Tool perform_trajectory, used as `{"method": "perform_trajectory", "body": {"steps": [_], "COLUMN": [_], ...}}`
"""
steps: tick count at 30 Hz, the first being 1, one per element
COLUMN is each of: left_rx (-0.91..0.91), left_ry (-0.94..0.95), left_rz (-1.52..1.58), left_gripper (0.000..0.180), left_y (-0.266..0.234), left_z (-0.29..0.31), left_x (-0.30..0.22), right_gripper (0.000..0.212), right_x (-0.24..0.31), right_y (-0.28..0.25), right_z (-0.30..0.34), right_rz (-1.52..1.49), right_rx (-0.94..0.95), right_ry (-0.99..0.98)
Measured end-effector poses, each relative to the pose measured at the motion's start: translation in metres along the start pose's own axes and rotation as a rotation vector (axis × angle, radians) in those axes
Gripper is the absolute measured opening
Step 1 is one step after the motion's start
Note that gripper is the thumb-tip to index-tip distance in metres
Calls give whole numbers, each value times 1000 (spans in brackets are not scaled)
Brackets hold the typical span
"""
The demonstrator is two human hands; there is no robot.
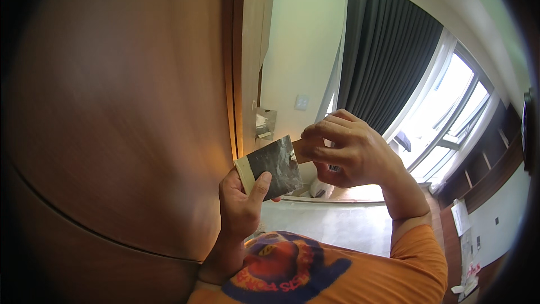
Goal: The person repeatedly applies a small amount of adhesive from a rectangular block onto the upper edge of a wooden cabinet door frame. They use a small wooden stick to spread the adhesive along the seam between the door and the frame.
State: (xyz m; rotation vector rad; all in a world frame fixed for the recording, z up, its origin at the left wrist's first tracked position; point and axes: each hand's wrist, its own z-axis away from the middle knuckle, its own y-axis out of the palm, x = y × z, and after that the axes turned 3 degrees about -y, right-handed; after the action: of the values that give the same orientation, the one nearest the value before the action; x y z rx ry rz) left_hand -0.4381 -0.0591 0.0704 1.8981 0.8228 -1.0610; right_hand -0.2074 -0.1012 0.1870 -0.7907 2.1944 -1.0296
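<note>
My left hand (pixel 241 205) is wrapped round a small flat rectangular piece (pixel 275 166), its thumb lying across the front. That piece has a dark, shiny, smeared-looking face and a pale strip along its left edge. My right hand (pixel 349 146) pinches a thin brown flat piece (pixel 305 150) between thumb and fingers. The brown piece meets the right edge of the dark piece, where a small whitish spot shows. What kind of things these two are, I cannot make out. Part of the brown piece is hidden behind my right fingers.
A large brown wooden panel (pixel 124 107) stands close on my left. Ahead are a pale wall with a switch plate (pixel 301 102), a dark curtain (pixel 388 50) and a bright window (pixel 450 101). Dark shelving (pixel 478 163) lines the right side.
</note>
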Motion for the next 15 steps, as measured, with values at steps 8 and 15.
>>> {"method": "perform_trajectory", "body": {"steps": [8, 15], "left_rx": [-6, -29], "left_ry": [5, 10], "left_rz": [50, 32], "left_gripper": [23, 23], "left_y": [1, -2], "left_z": [0, -4], "left_x": [6, 4], "right_gripper": [35, 33], "right_x": [0, -12], "right_y": [6, 14], "right_z": [1, 3], "right_rz": [-17, -14], "right_rx": [22, 106], "right_ry": [16, 63]}}
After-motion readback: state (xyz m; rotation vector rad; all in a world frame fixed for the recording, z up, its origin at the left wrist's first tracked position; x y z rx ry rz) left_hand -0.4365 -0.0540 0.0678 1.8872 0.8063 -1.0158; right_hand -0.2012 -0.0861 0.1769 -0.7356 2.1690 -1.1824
